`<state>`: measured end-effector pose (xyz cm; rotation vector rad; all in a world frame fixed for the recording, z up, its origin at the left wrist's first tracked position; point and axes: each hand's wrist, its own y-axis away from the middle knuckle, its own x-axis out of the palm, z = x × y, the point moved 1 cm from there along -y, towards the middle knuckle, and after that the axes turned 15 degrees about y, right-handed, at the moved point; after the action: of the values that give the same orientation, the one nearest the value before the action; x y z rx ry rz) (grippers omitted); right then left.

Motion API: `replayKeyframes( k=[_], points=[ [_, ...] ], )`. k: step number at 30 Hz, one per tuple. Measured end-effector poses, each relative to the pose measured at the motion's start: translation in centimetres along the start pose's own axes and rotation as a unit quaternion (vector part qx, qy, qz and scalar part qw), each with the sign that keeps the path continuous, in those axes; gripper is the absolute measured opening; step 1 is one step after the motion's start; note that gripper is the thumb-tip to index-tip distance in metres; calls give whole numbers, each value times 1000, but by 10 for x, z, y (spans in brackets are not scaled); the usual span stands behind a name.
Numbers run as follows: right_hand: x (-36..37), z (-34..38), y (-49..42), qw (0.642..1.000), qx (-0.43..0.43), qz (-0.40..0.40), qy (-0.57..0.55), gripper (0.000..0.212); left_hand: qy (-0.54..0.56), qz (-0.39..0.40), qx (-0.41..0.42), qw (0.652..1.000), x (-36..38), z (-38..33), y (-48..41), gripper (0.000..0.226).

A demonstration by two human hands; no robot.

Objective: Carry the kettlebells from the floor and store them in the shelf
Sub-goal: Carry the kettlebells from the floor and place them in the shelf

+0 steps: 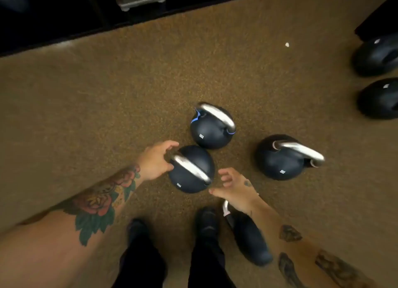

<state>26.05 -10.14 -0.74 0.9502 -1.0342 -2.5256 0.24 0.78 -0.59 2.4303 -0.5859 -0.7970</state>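
Brown carpet (107, 98); L hand (156, 162) & R hand (233, 187) flank nearest kettlebell (191, 169), both grips spread, fingers curled.

Bare forearms, both tattooed; left forearm (97, 201) bears a rose; black trousers (142, 264); black shoes (206, 223).

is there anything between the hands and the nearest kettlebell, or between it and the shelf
Nothing visible blocks the hands: the left hand and right hand flank the nearest kettlebell, both open. Toward the shelf, a second kettlebell sits close by on the far right; the floor beyond looks bare.
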Motion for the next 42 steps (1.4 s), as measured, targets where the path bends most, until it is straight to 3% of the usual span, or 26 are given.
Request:
replayKeyframes(
  k=[3, 6, 10, 13, 17, 22, 25, 28, 30, 31, 33, 36, 42],
  points=[
    [48, -27, -39, 999, 29, -2, -32, 77, -73, 35, 37, 996, 18, 50, -50, 88],
    [93, -48, -72, 998, 3, -45, -33, 70, -17, 48, 67, 996, 39, 98, -88, 87],
    [120, -66, -108, 986, -42, -156, -38, 53, 110, 17, 125, 986, 51, 140, -122, 62],
    [136, -76, -125, 955, -117, -273, 21, 40, 124, -9, 221, 967, 60, 158, -139, 43],
    [149, -75, -142, 907, -200, -370, -33, 22, 170, -92, 326, 925, 88, 162, -157, 26],
    [152, -71, -160, 902, -180, -336, -203, 28, 234, -68, 321, 915, 82, 157, -174, 24],
    [156, -58, -166, 901, -186, -309, -241, 27, 302, -50, 284, 909, 77, 147, -177, 21],
    [157, -38, -167, 902, -185, -304, -245, 26, 363, -81, 233, 899, 75, 142, -179, 24],
    [148, -25, -170, 900, -179, -306, -253, 17, 392, -109, 192, 893, 71, 139, -177, 3],
    [140, -18, -172, 901, -178, -305, -253, 8, 405, -125, 177, 888, 69, 137, -177, 9],
    [125, -3, -178, 904, -185, -295, -247, 14, 409, -152, 159, 886, 60, 132, -176, 17],
    [111, 19, -184, 905, -202, -290, -237, 26, 417, -182, 162, 876, 40, 122, -176, 26],
    [81, 77, -163, 899, -238, -290, -227, 18, 418, -197, 227, 857, -15, 86, -149, 24]
  ],
)
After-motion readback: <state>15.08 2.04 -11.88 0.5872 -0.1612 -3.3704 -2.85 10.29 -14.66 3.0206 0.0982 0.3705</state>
